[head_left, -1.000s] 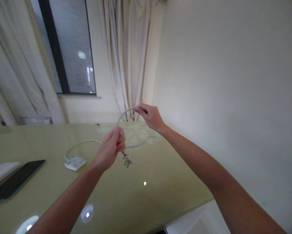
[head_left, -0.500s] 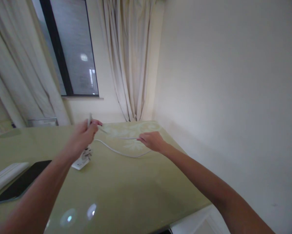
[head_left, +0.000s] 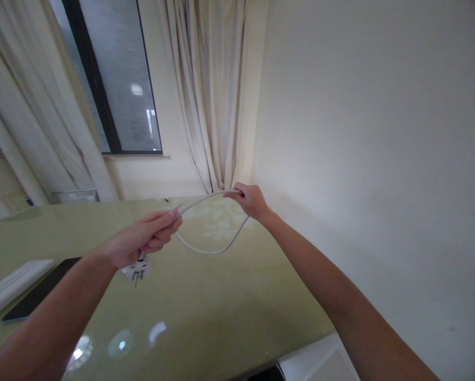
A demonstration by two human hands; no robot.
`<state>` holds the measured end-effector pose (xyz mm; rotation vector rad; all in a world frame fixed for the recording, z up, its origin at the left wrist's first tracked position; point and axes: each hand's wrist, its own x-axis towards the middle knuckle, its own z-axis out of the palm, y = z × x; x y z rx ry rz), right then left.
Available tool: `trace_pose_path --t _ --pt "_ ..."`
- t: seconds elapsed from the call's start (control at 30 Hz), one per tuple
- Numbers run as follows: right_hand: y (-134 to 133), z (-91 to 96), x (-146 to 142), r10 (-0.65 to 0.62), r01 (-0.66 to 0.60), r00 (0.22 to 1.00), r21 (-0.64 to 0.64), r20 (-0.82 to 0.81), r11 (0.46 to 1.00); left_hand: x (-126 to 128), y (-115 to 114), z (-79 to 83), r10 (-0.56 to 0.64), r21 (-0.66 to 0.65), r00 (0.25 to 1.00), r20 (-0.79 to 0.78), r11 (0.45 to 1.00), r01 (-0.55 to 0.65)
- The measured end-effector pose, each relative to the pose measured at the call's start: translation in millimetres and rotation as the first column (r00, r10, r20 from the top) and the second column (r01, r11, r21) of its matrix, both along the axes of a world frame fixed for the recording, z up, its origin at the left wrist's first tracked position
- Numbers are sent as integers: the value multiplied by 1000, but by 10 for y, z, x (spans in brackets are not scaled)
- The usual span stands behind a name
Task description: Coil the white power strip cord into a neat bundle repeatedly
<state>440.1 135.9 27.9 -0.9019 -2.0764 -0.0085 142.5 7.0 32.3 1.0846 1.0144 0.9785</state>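
A thin white power cord (head_left: 213, 252) runs between my hands, arching up along the top and sagging in a loop below. My left hand (head_left: 152, 233) is closed on the cord, thumb laid along it. From beneath that hand hangs a white plug (head_left: 136, 271) with metal pins, over the tabletop; fingers hide part of the cord leading to it. My right hand (head_left: 251, 200), farther right and slightly higher, grips the other end of the arch with its fingers wrapped round.
The glossy green table (head_left: 205, 307) carries a long white bar-shaped object (head_left: 15, 286) and a dark phone or tablet (head_left: 42, 291) at the left, partly behind my forearm. A wall (head_left: 360, 132) borders the right side. Curtains (head_left: 209, 95) and a window (head_left: 122, 79) stand behind.
My left hand has come down and slightly right, now with the plug hanging under it. My right hand has risen, lifting the cord off the table into an arch.
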Motion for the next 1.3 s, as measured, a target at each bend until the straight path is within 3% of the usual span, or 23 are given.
trace_pose_path --t 0.1,0.17,0.27,0.33,0.4,0.47,0.57,0.63,0.7,0.73,0.8,0.87,0.93,1.0,1.03,1.1,1.17,1.23,1.3 --pt "112 -192 149 71 -77 996 -92 -61 993 -184 -84 53 111 -21 951 288 994 -110" --pt "107 -336 156 -9 9 1000 -81 -4 997 -206 -156 107 197 89 838 509 956 -279" --pt "-8 -536 46 -123 129 984 -42 131 991 -162 -229 208 146 225 648 748 862 -454" --pt "-130 -634 -87 -113 125 971 -45 210 991 -117 -210 255 96 221 613 784 881 -420" --pt "-266 -675 -241 -74 79 931 0 357 997 -50 -128 258 78 169 679 730 942 -290" --pt "-398 -643 -387 -8 -63 849 118 528 991 53 -7 204 76 97 816 573 982 -159" --pt "-556 -482 -543 99 -355 776 301 623 885 254 156 51 107 83 977 183 989 -124" --pt "-624 -355 -610 170 -470 780 384 603 795 386 199 -56 109 178 993 -52 979 -98" --pt "-658 -252 -661 199 -496 803 445 562 746 493 179 -138 45 269 985 -164 963 1" --pt "-661 -212 -682 196 -477 826 469 528 743 535 152 -168 -1 279 984 -176 959 51" --pt "-639 -147 -715 151 -357 901 496 407 791 592 92 -211 -78 213 989 -127 972 104" --pt "-582 -95 -724 79 -179 970 449 232 876 607 52 -238 -113 81 993 -18 990 114" --pt "-495 -67 -696 36 -59 996 299 82 952 575 47 -248 -113 -6 987 119 993 114" --pt "-383 -85 -621 95 -94 995 82 -10 992 494 65 -235 -47 -1 969 243 999 48" --pt "-322 -115 -565 163 -164 986 -38 -44 986 438 73 -219 12 13 956 293 1000 -16" --pt "-202 -211 -421 295 -317 948 -245 -123 916 299 72 -164 157 29 909 386 983 -182" --pt "-100 -319 -256 341 -389 920 -350 -192 852 136 39 -91 290 12 832 473 942 -335" --pt "-25 -396 -93 310 -358 932 -350 -188 866 -42 -16 -16 353 10 750 559 902 -432" --pt "28 -417 54 235 -239 971 -267 -51 934 -233 -67 43 356 37 689 632 873 -485"
